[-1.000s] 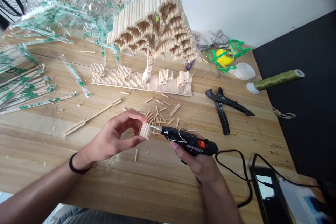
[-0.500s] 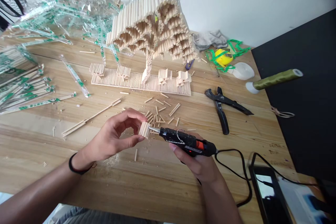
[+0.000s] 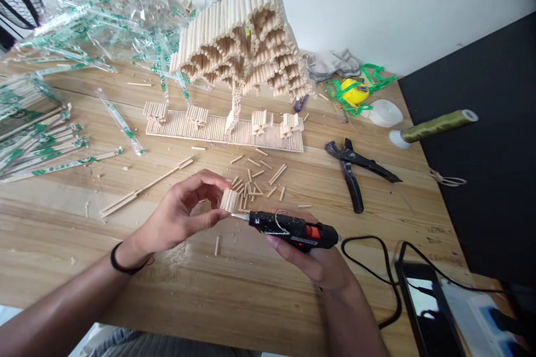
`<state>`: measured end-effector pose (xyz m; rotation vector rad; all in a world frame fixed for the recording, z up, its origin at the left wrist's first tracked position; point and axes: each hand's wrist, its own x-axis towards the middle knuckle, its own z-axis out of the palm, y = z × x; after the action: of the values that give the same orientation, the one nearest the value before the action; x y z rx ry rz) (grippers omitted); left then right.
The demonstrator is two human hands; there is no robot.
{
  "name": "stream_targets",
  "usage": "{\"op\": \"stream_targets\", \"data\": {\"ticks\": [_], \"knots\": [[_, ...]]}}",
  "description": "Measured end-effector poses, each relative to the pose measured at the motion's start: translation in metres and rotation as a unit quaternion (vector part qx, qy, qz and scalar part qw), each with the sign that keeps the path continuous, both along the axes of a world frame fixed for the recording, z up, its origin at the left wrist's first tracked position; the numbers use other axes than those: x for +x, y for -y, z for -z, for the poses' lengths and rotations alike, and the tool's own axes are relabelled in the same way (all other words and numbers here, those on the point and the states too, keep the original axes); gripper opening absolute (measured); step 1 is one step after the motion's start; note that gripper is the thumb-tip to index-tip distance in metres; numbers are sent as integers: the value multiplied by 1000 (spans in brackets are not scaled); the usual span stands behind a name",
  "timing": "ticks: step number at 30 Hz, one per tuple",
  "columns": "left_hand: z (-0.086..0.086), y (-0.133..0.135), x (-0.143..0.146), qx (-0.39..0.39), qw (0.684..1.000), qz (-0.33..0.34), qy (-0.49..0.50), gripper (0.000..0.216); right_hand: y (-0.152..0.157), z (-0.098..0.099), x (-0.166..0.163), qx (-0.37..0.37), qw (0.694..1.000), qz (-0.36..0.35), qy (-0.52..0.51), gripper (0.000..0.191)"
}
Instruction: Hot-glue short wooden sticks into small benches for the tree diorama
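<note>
Between the thumb and fingers of my left hand (image 3: 184,209) is a small block of short wooden sticks (image 3: 229,201) set side by side. My right hand (image 3: 310,259) grips a black hot glue gun (image 3: 293,227) with an orange part and a lit red dot. Its metal tip is at the lower edge of the block, close to my left thumb. Several loose cut sticks (image 3: 251,189) lie on the table just behind the block. Farther back stands a tree-shaped stick model (image 3: 247,39) on a long slatted base (image 3: 218,129), which carries several small stick clusters.
Wrapped chopsticks (image 3: 37,122) and a heap of clear wrappers (image 3: 100,22) cover the left side. To the right lie black cutters (image 3: 352,170), a yellow tape measure (image 3: 355,92), a green roll (image 3: 438,127) and a phone (image 3: 431,312). The glue gun's cord (image 3: 393,290) loops beside the phone.
The glue gun has shifted slightly left and down, its tip moving from the block's upper right side to its lower edge. The block has risen and tilted slightly in my left hand.
</note>
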<state>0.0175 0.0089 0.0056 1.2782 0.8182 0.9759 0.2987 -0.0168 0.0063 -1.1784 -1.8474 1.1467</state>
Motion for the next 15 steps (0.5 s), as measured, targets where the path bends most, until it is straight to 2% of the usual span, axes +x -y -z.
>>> {"op": "stream_targets", "data": {"ticks": [2,6,8,11,15], "knots": [[0,-1,-1,-11,1000,-7,0,31,-1,-6,3,-28,1000,8,-6,13],[0,-3,-2,-18,999,-29,11,29,-6,-12,16,-80,989,117,-35,25],[1,-4,-1,-14,999,-41,14,28,-11,-9,26,-52,980,194,11,26],[4,-6,0,-5,999,-48,21,27,-22,-1,44,11,946,286,150,33],[9,-9,1,-14,998,-55,30,26,-34,9,65,37,936,265,227,33]]}}
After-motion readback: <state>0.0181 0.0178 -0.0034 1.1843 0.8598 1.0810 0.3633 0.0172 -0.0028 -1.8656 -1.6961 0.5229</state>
